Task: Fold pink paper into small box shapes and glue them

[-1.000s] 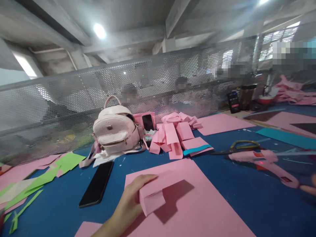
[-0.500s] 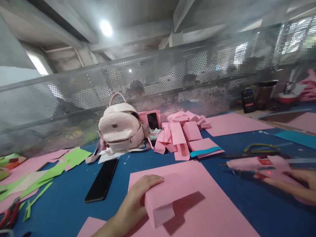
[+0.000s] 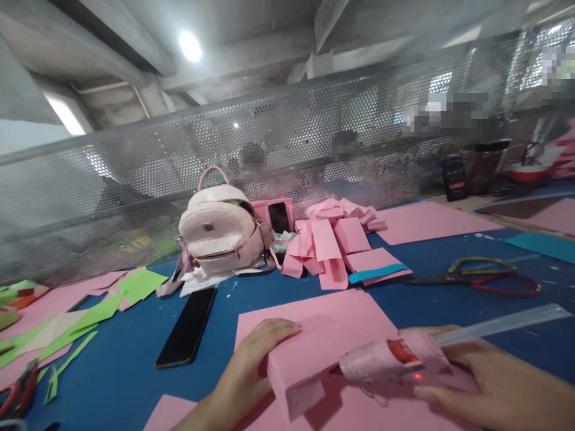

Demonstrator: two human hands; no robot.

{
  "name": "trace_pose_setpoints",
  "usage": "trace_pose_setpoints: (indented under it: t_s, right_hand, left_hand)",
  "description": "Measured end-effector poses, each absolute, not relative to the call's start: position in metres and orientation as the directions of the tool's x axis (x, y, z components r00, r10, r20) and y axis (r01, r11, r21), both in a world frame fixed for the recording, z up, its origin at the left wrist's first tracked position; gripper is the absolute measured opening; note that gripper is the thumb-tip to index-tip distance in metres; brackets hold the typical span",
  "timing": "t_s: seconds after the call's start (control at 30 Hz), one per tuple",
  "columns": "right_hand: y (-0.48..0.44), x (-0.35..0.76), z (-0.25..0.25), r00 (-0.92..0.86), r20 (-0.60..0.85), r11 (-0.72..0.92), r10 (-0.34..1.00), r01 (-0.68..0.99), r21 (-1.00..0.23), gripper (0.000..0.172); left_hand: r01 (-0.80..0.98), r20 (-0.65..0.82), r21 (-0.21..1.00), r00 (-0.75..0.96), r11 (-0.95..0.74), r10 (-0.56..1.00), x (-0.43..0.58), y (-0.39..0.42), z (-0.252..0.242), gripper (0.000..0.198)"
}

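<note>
My left hand [image 3: 254, 368] is closed around the far left side of a folded pink paper box [image 3: 309, 353], its fingertips resting on the upper face. Beneath the box lies a large flat pink sheet [image 3: 314, 302]. My right hand [image 3: 489, 377] grips a pink hot glue gun [image 3: 390, 359] with a clear glue stick [image 3: 503, 323] jutting from its back and a small red light lit. The gun's nozzle is right by the lower edge of the box's flap; whether it touches the paper I cannot tell.
A black phone [image 3: 186, 326] lies left of the sheet, with a pale backpack [image 3: 222, 230] behind it. Folded pink pieces [image 3: 327, 239] pile up at the centre back. Scissors [image 3: 485, 275] rest beyond my right hand; red-handled scissors [image 3: 20, 386] and green paper scraps [image 3: 94, 311] are at left.
My right hand has brought the glue gun leftward from the right side up to the box, uncovering the scissors behind. The left hand keeps its hold on the box with little movement.
</note>
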State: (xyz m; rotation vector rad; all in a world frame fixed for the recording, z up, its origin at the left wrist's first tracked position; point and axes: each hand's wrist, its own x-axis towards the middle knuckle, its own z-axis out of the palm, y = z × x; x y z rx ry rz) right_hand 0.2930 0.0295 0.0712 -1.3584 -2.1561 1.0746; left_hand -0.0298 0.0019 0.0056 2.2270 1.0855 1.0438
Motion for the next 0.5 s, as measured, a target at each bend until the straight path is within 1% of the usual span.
trace_pose_setpoints:
  t_s: [0.1, 0.17, 0.27, 0.4, 0.5]
  right_hand:
    - [0.03, 0.29, 0.076, -0.46, -0.061, 0.248, 0.886, 0.58, -0.776, 0.029]
    - [0.029, 0.289, 0.075, -0.417, -0.031, 0.238, 0.908, 0.574, -0.783, 0.029]
    - [0.027, 0.29, 0.071, -0.37, -0.011, 0.235, 0.929, 0.612, -0.755, 0.032]
    - [0.029, 0.29, 0.065, -0.473, -0.067, 0.241, 0.879, 0.562, -0.791, 0.035]
    - [0.031, 0.289, 0.064, -0.546, -0.08, 0.272, 0.834, 0.533, -0.801, 0.037]
  left_hand:
    - [0.448, 0.436, 0.668, 0.412, -0.595, 0.8, -0.031, 0.003, 0.004, 0.053]
    - [0.438, 0.443, 0.666, 0.419, -0.604, 0.793, -0.032, 0.003, 0.002, 0.054]
    - [0.438, 0.443, 0.657, 0.435, -0.614, 0.784, -0.033, 0.003, 0.0, 0.054]
    - [0.457, 0.452, 0.613, 0.466, -0.644, 0.761, -0.035, 0.005, -0.002, 0.055]
    - [0.473, 0.47, 0.584, 0.467, -0.66, 0.749, -0.034, 0.004, -0.002, 0.056]
